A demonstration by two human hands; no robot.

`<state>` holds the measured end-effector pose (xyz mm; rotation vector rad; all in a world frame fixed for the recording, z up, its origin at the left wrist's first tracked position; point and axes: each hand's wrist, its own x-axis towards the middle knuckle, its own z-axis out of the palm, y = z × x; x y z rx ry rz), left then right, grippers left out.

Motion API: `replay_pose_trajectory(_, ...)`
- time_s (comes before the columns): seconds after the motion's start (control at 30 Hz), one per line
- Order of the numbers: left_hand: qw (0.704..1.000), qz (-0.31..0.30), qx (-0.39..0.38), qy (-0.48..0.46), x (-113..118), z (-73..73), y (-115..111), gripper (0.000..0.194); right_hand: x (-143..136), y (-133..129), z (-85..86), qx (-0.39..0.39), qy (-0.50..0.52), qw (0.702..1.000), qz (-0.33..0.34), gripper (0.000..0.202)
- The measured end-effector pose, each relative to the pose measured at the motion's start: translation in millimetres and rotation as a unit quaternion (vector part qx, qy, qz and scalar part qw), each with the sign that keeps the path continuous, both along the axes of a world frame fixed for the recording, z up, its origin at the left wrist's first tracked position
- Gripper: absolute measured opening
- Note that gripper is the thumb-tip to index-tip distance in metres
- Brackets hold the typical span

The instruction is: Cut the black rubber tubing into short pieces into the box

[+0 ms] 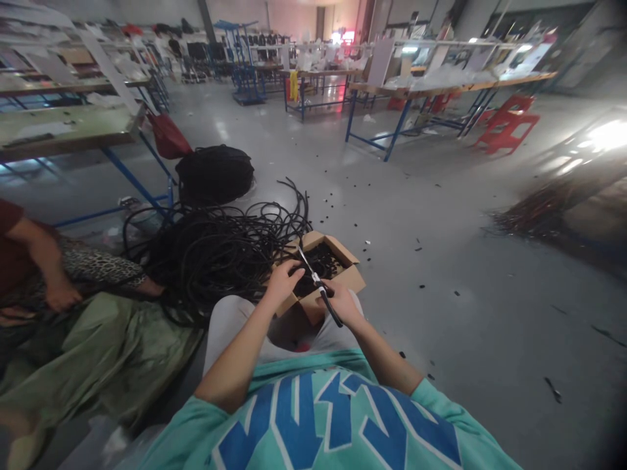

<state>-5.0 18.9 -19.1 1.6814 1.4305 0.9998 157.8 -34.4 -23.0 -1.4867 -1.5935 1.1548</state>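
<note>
My right hand [339, 301] is closed round the black handles of a pair of scissors [316, 277], whose metal blades point up and to the left over a cardboard box. My left hand [285, 282] is closed at the box's left side, with a black strip [296, 269] between its thumb and fingers near the blades. The open cardboard box [351, 277] stands in front of my knees and holds many small black pieces [324, 260]. Beside it on the left lies a large tangled heap of black cords [210, 248].
At the left sits a person, one hand [63, 295] on dark strands above green cloth [112, 352]. A black bundle [214, 173] stands behind the cords. Small black bits dot the grey floor [441, 248]. Tables [98, 134] and a red stool [509, 127] stand farther off.
</note>
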Motion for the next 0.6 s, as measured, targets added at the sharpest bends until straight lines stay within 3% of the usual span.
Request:
replay_pose_trajectory(0.17, 0.988, -0.003, 0.043, 0.147, 0, 11.0, -6, 0.018, 0, 3, -4.7, 0.000, 0.006, 1.000, 0.018, 0.045)
replay_pose_trajectory(0.3, 0.971, 0.009, 0.075, 0.225, 2, 17.5, -10, 0.016, -1, 4, -6.3, 0.012, 0.005, 1.000, 0.007, 0.043)
replay_pose_trajectory(0.6, 0.985, 0.040, 0.056, 0.160, 5, 6.6, 2, 0.017, -6, 14, -15.4, 0.044, -0.012, 0.999, -0.011, 0.033)
